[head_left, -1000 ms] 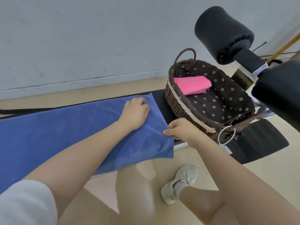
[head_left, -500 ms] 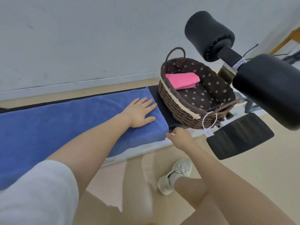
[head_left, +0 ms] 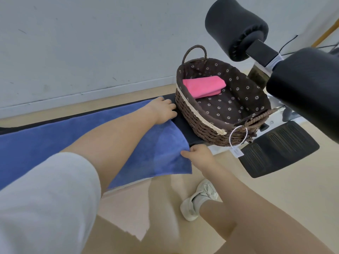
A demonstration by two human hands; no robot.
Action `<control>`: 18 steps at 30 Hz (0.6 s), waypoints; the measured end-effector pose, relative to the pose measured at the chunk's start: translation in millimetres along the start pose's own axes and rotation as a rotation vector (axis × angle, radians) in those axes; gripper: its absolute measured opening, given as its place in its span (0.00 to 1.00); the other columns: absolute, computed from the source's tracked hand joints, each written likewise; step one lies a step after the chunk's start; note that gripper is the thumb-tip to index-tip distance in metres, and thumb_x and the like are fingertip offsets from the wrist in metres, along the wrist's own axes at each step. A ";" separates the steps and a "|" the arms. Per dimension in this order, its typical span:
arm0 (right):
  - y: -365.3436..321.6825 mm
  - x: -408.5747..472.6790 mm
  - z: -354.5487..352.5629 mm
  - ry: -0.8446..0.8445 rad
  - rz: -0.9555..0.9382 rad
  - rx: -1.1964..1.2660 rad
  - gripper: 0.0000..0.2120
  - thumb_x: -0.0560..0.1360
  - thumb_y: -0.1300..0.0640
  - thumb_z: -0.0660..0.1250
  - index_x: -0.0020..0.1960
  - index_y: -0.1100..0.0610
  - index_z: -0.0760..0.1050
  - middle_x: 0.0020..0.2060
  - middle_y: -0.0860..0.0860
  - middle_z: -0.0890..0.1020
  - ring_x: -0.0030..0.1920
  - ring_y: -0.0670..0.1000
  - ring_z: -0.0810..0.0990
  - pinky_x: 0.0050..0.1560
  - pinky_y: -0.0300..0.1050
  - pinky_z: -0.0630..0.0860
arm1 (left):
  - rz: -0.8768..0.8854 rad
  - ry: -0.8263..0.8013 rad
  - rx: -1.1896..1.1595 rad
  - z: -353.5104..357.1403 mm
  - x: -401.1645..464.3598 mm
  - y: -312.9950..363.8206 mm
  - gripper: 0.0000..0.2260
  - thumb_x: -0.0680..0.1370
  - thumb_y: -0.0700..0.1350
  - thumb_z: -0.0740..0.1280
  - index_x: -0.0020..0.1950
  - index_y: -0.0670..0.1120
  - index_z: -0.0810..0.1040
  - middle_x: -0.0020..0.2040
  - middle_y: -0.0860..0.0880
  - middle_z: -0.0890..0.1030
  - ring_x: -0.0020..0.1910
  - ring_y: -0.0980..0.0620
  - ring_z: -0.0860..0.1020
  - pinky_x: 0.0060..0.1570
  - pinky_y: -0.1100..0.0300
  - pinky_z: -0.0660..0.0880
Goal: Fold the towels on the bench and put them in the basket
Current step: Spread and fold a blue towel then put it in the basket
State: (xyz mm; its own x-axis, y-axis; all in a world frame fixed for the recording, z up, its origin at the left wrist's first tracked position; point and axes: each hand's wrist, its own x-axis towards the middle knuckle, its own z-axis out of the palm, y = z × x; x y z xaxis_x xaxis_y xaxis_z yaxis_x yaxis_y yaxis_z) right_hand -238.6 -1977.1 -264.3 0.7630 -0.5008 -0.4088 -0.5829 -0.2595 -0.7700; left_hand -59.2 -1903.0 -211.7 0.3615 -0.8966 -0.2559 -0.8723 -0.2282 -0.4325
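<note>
Two towels: one blue towel (head_left: pixel 55 140) spread flat along the worktop (head_left: pixel 185 125), its right end reaching short of the basket; one pink towel (head_left: pixel 203 87) already folded and lying inside the basket.
Blue towel, handling: soft, limp terry by the look of it, light and not fragile; I judge it will sag and drape wherever it is unsupported, as its near edge already does over the front of the worktop, so it needs two holds to fold square.
Left hand (head_left: pixel 163 111): rests on the far right corner of the blue towel, fingers curled down at the towel's end just beside the basket; whether the fingertips have the edge pinched I cannot tell, since they are turned away.
Right hand (head_left: pixel 200 154): pinches the near right corner of the blue towel between thumb and fingers, at the front edge of the worktop.
Where to hold: the two right-end corners, which is where the hands are; carrying both over together toward the left end should keep the edges aligned. A grip in the middle would likely bunch the cloth.
Basket (head_left: pixel 200 121): woven, dark flowered lining, standing on the worktop's right end; room remains beside the pink towel.
</note>
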 end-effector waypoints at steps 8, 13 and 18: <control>-47.9 -17.7 -16.5 0.238 -0.249 -0.076 0.03 0.78 0.61 0.59 0.46 0.58 0.69 0.32 0.47 0.70 0.36 0.51 0.69 0.37 0.45 0.65 | -0.257 0.109 -0.140 -18.0 12.4 -30.5 0.16 0.75 0.32 0.55 0.62 0.43 0.68 0.58 0.45 0.79 0.63 0.45 0.68 0.60 0.53 0.62; -74.2 -29.5 -21.2 0.339 -0.316 -0.046 0.04 0.78 0.59 0.58 0.45 0.58 0.69 0.31 0.46 0.71 0.33 0.48 0.70 0.38 0.46 0.70 | -0.264 0.286 -0.066 -27.1 -1.5 -55.2 0.15 0.75 0.34 0.56 0.61 0.43 0.69 0.56 0.44 0.77 0.63 0.43 0.67 0.65 0.52 0.59; -99.3 -48.3 12.7 0.061 -0.354 -0.016 0.04 0.76 0.58 0.62 0.43 0.55 0.73 0.32 0.47 0.73 0.35 0.46 0.70 0.37 0.42 0.70 | -0.266 0.231 -0.002 8.1 -70.8 -84.7 0.15 0.75 0.35 0.60 0.60 0.45 0.73 0.54 0.46 0.77 0.60 0.44 0.69 0.65 0.53 0.60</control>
State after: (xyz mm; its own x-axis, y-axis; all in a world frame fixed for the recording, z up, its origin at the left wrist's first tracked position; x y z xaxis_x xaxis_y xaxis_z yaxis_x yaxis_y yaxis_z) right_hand -214.0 -1916.7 -174.3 0.9004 -0.4261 -0.0876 -0.2903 -0.4387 -0.8504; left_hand -8.3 -1817.1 -163.9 0.4927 -0.8676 0.0679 -0.7582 -0.4662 -0.4559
